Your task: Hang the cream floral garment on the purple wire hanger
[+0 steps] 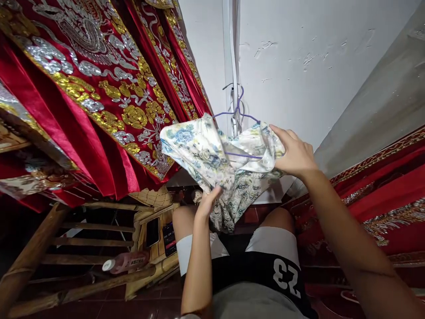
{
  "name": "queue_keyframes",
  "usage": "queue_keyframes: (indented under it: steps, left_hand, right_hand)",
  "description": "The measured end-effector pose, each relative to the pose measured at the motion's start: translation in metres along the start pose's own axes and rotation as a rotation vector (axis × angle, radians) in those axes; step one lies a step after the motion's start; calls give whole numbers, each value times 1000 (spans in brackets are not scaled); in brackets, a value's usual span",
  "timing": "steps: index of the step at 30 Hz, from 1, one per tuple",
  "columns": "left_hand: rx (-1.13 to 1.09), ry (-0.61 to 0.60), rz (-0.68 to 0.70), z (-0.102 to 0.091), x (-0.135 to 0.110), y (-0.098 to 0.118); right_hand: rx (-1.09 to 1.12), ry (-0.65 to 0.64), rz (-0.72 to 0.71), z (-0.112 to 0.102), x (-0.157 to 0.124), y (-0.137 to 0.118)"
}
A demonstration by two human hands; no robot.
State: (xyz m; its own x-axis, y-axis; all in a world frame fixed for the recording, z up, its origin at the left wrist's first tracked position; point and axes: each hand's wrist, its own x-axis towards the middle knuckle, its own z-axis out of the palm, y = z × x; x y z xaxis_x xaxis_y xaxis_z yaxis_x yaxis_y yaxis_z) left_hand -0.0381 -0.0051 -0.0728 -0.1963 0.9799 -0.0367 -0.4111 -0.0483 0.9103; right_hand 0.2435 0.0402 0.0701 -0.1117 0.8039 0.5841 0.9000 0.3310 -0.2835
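A white floral blouse (212, 155) with blue, grey and yellow print hangs in front of me, its neckline spread. Inside it is a thin purple hanger (238, 111), whose hook rises at a white pole or cable (234, 48) by the wall; I cannot tell exactly what it hooks onto. My right hand (295, 150) is closed on the blouse's right shoulder, thumb and fingers around the cloth. Lower down, my left hand (207, 204) pinches the front of the blouse with the thumb on top. The fingers of that hand are partly hidden by the fabric.
Red cloth with gold and silver sequins (133, 110) drapes down the left; more red fringed cloth (392, 212) lies at right. On a bamboo bench (156, 272) rest two phones, the lit one (169, 239) nearer my leg. A pinkish bottle (128, 262) lies by its slats.
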Motion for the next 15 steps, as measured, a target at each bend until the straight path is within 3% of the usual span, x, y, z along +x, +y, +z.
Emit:
queue_keyframes:
  steps: [4, 8, 9, 11, 13, 15]
  left_hand:
    - [110, -91, -101, 6, -24, -27]
    - [114, -168, -146, 20, -41, -38]
    - [130, -169, -137, 22, -44, -40]
    - [169, -150, -113, 24, -48, -41]
    - [210, -141, -100, 23, -51, -41]
    - [243, -161, -98, 21, -51, -39]
  right_hand:
    - [132, -68, -112, 9, -13, -8]
    - [572, -283, -280, 36, -61, -32]
    - [705, -266, -257, 47, -78, -39]
    - [897, -75, -38, 72, -113, -52]
    - [996, 151, 300, 96, -142, -60]
    - [1048, 50, 445, 114, -158, -63]
